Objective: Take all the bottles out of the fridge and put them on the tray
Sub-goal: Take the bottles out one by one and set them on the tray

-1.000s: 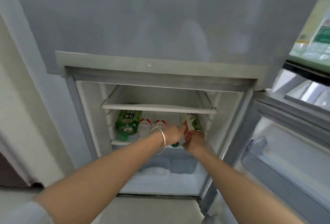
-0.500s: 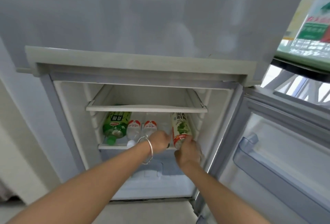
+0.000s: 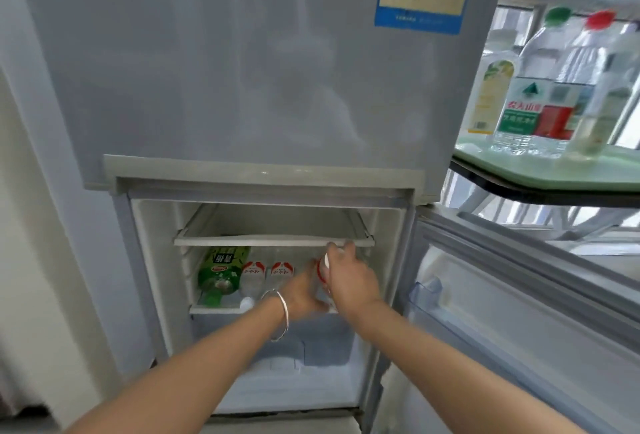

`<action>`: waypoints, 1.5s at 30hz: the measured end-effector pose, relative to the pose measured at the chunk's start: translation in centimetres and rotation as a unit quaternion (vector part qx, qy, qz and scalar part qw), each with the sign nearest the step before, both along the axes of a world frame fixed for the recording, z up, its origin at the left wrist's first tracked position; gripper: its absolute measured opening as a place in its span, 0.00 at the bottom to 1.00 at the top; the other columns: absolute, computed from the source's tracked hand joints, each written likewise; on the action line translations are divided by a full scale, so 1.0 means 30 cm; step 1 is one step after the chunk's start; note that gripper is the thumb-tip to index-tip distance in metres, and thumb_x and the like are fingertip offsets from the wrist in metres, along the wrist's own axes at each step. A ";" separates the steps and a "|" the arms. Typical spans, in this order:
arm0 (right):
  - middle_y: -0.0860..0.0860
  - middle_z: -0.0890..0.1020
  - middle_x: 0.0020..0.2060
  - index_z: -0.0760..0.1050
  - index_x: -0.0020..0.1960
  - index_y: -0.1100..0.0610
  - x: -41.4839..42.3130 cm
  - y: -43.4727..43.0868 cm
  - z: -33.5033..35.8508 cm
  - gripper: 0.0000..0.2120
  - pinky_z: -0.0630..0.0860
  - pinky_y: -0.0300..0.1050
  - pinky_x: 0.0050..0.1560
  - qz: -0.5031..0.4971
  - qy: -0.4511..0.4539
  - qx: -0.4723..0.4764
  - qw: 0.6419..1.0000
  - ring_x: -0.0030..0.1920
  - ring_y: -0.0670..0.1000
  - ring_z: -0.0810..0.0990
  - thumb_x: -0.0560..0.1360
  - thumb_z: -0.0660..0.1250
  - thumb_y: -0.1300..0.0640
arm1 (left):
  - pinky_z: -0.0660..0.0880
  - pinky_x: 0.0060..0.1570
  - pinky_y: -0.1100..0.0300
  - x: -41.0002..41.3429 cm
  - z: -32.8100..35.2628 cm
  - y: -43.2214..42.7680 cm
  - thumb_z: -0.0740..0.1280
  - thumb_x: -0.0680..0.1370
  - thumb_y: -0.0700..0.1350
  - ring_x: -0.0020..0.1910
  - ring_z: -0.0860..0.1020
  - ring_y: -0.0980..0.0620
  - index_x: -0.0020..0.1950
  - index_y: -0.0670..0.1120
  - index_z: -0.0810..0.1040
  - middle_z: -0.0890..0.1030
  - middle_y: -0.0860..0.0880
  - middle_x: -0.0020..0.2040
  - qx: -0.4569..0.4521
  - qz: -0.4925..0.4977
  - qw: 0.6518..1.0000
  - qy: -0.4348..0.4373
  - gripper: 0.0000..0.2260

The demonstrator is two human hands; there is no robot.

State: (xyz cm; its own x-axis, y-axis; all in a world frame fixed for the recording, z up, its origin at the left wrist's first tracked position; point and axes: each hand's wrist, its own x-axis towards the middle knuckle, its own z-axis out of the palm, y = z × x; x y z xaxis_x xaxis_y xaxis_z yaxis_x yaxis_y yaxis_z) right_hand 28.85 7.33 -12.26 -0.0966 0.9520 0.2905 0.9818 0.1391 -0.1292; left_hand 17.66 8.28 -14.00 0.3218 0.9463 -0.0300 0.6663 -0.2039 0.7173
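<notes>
Two hands are reaching into the open fridge [image 3: 242, 70]; the right hand [image 3: 349, 283] is curling its fingers round a red-and-white bottle [image 3: 321, 269] just under the upper shelf [image 3: 270, 241]; the left hand [image 3: 303, 296] is sitting just beside that bottle, its fingers hidden, so their state cannot be told; a green bottle [image 3: 220, 274] and two clear bottles [image 3: 252, 277] are lying on the lower shelf [image 3: 214, 309]; several bottles [image 3: 516, 104] are standing on the green tray [image 3: 554, 170] to the right.
</notes>
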 end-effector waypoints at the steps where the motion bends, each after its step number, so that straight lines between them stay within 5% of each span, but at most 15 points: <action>1: 0.59 0.71 0.60 0.66 0.65 0.58 0.001 -0.016 0.041 0.14 0.77 0.54 0.49 0.013 -0.007 0.008 1.000 0.53 0.63 0.79 0.81 0.57 0.58 | 0.71 0.48 0.75 0.002 0.022 -0.014 0.75 0.69 0.34 0.55 0.75 0.51 0.65 0.44 0.64 0.74 0.53 0.52 0.013 -0.004 1.000 -0.016 0.30; 4: 0.59 0.73 0.58 0.66 0.64 0.58 0.006 -0.078 0.168 0.14 0.76 0.54 0.47 0.043 -0.023 0.042 0.998 0.51 0.63 0.80 0.80 0.59 0.56 | 0.70 0.40 0.82 0.030 0.143 -0.081 0.74 0.70 0.34 0.49 0.73 0.58 0.53 0.53 0.67 0.71 0.62 0.44 -0.005 -0.047 0.998 -0.040 0.22; 6: 0.59 0.74 0.57 0.66 0.64 0.59 0.027 -0.121 0.258 0.16 0.74 0.52 0.45 0.058 -0.015 0.059 0.996 0.52 0.63 0.80 0.80 0.58 0.52 | 0.76 0.42 0.77 0.029 0.211 -0.114 0.77 0.68 0.39 0.49 0.78 0.58 0.48 0.56 0.73 0.78 0.61 0.44 -0.001 -0.053 0.998 -0.043 0.19; 9: 0.58 0.77 0.53 0.69 0.62 0.59 0.081 -0.192 0.392 0.18 0.74 0.51 0.44 0.090 -0.010 0.080 0.993 0.50 0.61 0.80 0.80 0.57 0.47 | 0.82 0.48 0.60 0.014 0.335 -0.179 0.79 0.65 0.43 0.45 0.83 0.57 0.47 0.54 0.78 0.85 0.55 0.45 -0.029 -0.032 0.998 -0.036 0.16; 15: 0.50 0.79 0.42 0.75 0.54 0.57 0.181 -0.318 0.660 0.21 0.72 0.46 0.38 0.091 0.113 0.109 0.983 0.41 0.54 0.79 0.75 0.63 0.40 | 0.82 0.49 0.55 0.048 0.666 -0.329 0.77 0.68 0.40 0.49 0.85 0.52 0.55 0.48 0.79 0.86 0.50 0.50 -0.070 -0.087 0.994 -0.014 0.17; 19: 0.51 0.81 0.46 0.73 0.59 0.59 0.305 -0.376 0.844 0.26 0.79 0.45 0.40 0.136 0.293 0.111 0.940 0.42 0.49 0.81 0.74 0.65 0.38 | 0.81 0.52 0.53 0.132 0.887 -0.383 0.75 0.69 0.42 0.49 0.85 0.48 0.57 0.43 0.79 0.86 0.46 0.50 -0.025 -0.089 0.996 -0.003 0.17; 22: 0.50 0.81 0.44 0.71 0.61 0.59 0.456 -0.425 0.934 0.27 0.74 0.38 0.36 0.172 0.376 0.137 0.900 0.39 0.45 0.79 0.75 0.62 0.38 | 0.80 0.54 0.51 0.219 1.049 -0.400 0.75 0.70 0.45 0.49 0.85 0.47 0.57 0.43 0.79 0.86 0.45 0.50 0.031 -0.083 0.996 0.001 0.17; 28: 0.45 0.81 0.47 0.71 0.60 0.52 0.668 -0.410 0.878 0.28 0.78 0.38 0.42 0.179 0.319 0.085 0.927 0.44 0.44 0.82 0.68 0.69 0.35 | 0.83 0.47 0.56 0.429 1.290 -0.384 0.75 0.68 0.55 0.44 0.86 0.50 0.53 0.45 0.81 0.87 0.47 0.45 0.151 -0.066 0.983 -0.083 0.19; 31: 0.45 0.84 0.46 0.73 0.54 0.48 0.737 -0.339 0.847 0.28 0.82 0.48 0.51 0.152 0.369 0.115 0.910 0.45 0.45 0.84 0.61 0.74 0.35 | 0.83 0.44 0.58 0.546 1.321 -0.339 0.75 0.68 0.55 0.42 0.86 0.52 0.49 0.48 0.81 0.86 0.50 0.44 0.186 -0.075 0.972 -0.125 0.16; 34: 0.48 0.84 0.50 0.70 0.61 0.54 0.796 -0.253 0.845 0.42 0.81 0.51 0.55 0.109 0.406 0.133 0.897 0.48 0.49 0.84 0.56 0.75 0.32 | 0.82 0.47 0.57 0.658 1.274 -0.254 0.75 0.70 0.50 0.45 0.84 0.51 0.47 0.50 0.77 0.84 0.50 0.47 0.206 -0.082 0.955 -0.194 0.11; 37: 0.49 0.84 0.52 0.67 0.67 0.56 0.832 -0.157 0.821 0.53 0.81 0.54 0.54 0.060 0.390 0.130 0.910 0.49 0.50 0.84 0.51 0.73 0.26 | 0.81 0.51 0.51 0.734 1.178 -0.147 0.71 0.75 0.49 0.49 0.82 0.48 0.59 0.48 0.74 0.82 0.48 0.53 0.189 -0.068 0.947 -0.249 0.15; 40: 0.49 0.83 0.51 0.69 0.64 0.56 0.854 -0.053 0.777 0.49 0.82 0.52 0.51 0.030 0.384 0.111 0.916 0.47 0.50 0.83 0.53 0.74 0.28 | 0.80 0.44 0.53 0.782 1.095 -0.049 0.66 0.77 0.49 0.52 0.81 0.44 0.69 0.48 0.67 0.80 0.47 0.58 0.192 -0.051 0.944 -0.263 0.22; 45: 0.46 0.82 0.46 0.71 0.58 0.52 0.833 0.035 0.736 0.29 0.77 0.42 0.43 0.018 0.367 0.106 0.924 0.43 0.45 0.81 0.65 0.75 0.39 | 0.79 0.54 0.46 0.809 1.034 0.072 0.65 0.78 0.50 0.54 0.81 0.42 0.69 0.46 0.65 0.81 0.45 0.58 0.181 -0.018 0.945 -0.272 0.22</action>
